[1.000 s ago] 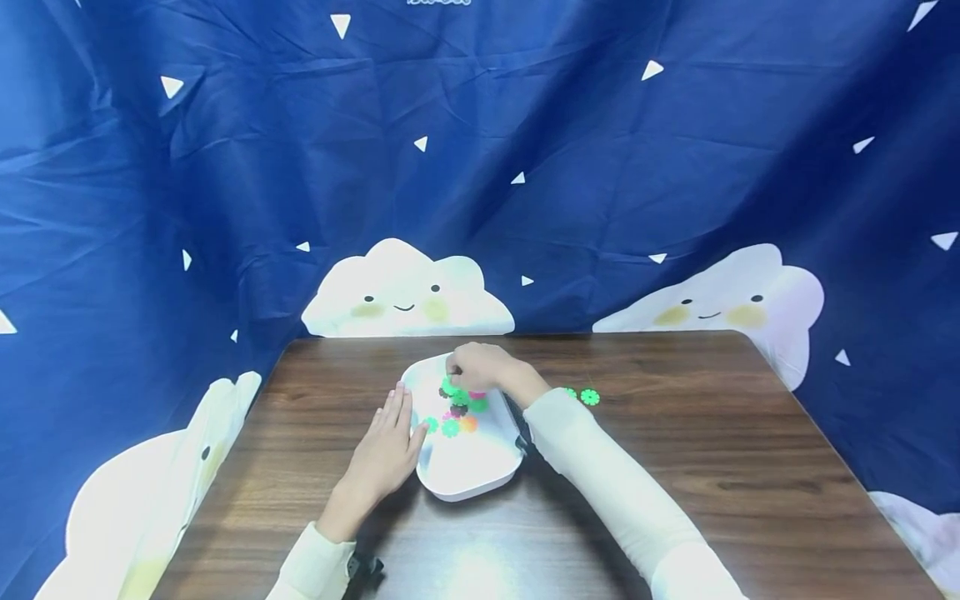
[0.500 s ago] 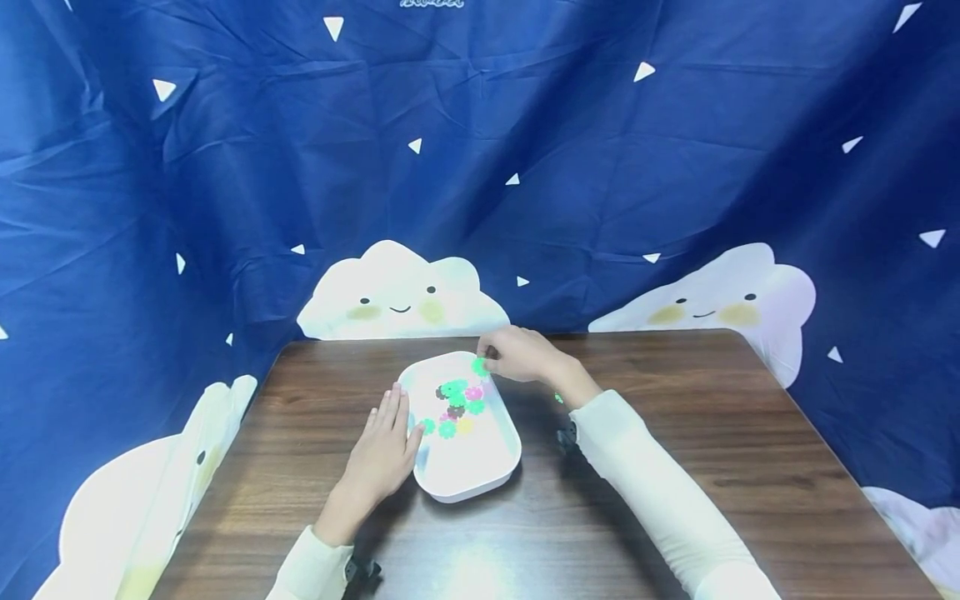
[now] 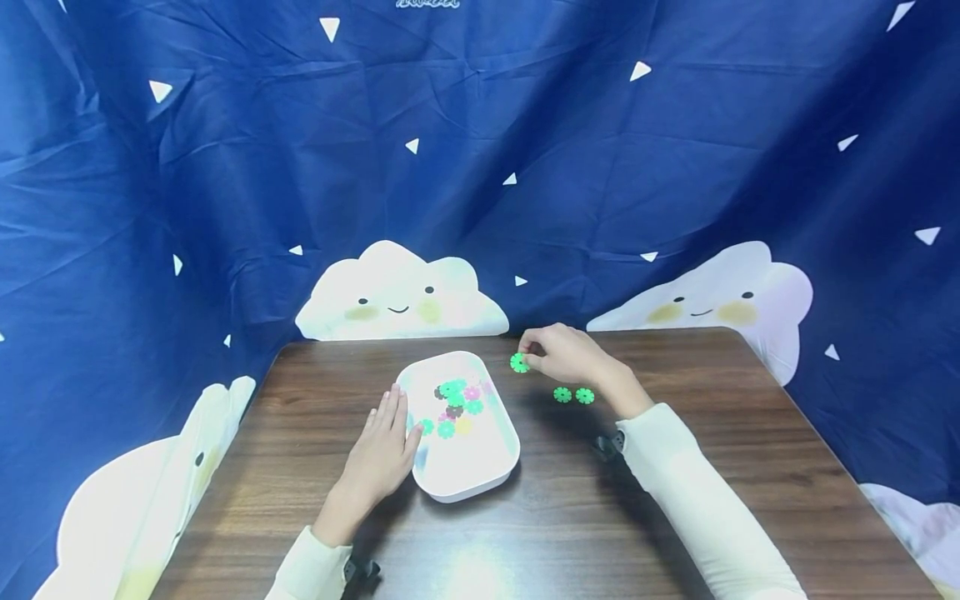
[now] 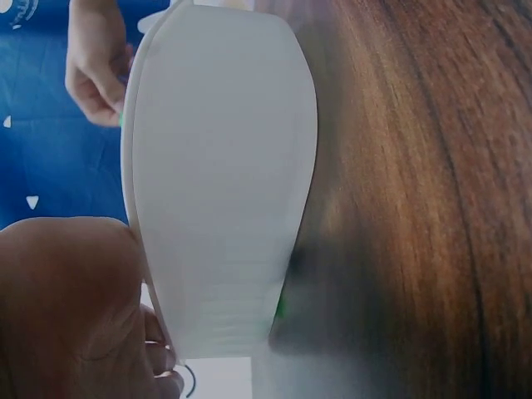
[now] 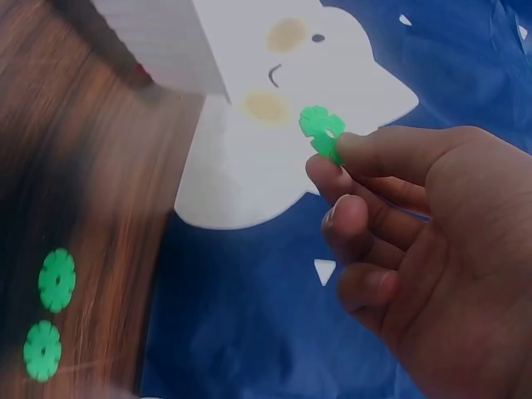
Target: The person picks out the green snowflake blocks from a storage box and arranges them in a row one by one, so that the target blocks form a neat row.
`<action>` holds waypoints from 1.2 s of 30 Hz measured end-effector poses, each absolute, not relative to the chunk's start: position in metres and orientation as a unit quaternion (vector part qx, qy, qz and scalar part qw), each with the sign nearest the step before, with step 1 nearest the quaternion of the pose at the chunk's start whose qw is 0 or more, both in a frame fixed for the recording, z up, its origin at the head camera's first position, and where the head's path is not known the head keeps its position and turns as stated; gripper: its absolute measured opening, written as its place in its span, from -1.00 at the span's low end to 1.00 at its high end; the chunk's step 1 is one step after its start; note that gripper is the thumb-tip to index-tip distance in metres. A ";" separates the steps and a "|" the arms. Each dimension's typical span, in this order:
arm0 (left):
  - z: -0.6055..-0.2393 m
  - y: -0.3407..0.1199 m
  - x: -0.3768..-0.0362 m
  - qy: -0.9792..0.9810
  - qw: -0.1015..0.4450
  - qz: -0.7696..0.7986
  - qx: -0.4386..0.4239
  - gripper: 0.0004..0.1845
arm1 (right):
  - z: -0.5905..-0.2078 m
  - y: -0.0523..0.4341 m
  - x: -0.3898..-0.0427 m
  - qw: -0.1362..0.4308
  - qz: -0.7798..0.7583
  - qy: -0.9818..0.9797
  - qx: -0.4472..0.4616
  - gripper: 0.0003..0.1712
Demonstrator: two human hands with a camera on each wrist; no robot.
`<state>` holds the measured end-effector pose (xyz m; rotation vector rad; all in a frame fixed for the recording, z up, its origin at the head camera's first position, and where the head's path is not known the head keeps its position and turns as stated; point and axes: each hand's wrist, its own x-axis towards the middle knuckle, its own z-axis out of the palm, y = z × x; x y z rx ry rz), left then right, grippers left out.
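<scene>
One bright green, notched round disc (image 5: pixel 314 123) is pinched between the thumb and finger of my right hand (image 3: pixel 567 353), raised to the right of the white, rounded tray (image 3: pixel 465 468). My left hand (image 3: pixel 377 450) lies along the tray's left rim, fingers extended. Only the head view shows the multicoloured discs (image 3: pixel 455 392) inside; the left wrist view gives the tray's plain outer side; the right wrist view reveals my other right fingers curled.
</scene>
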<state>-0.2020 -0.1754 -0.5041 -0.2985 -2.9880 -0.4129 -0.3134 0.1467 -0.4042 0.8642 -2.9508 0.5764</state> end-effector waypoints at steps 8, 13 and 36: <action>-0.504 -0.176 -0.202 -0.984 0.059 -0.134 -0.099 -0.27 | -0.405 0.174 -0.308 0.026 0.175 -0.952 0.251 -0.91; -0.504 -0.176 -0.201 -0.984 0.065 -0.133 -0.099 -0.27 | -0.408 0.188 -0.305 0.027 0.177 -0.956 0.234 -0.90; -0.506 -0.177 -0.204 -0.985 0.056 -0.133 -0.097 -0.27 | -0.434 0.267 -0.301 0.033 0.228 -0.954 0.193 -0.91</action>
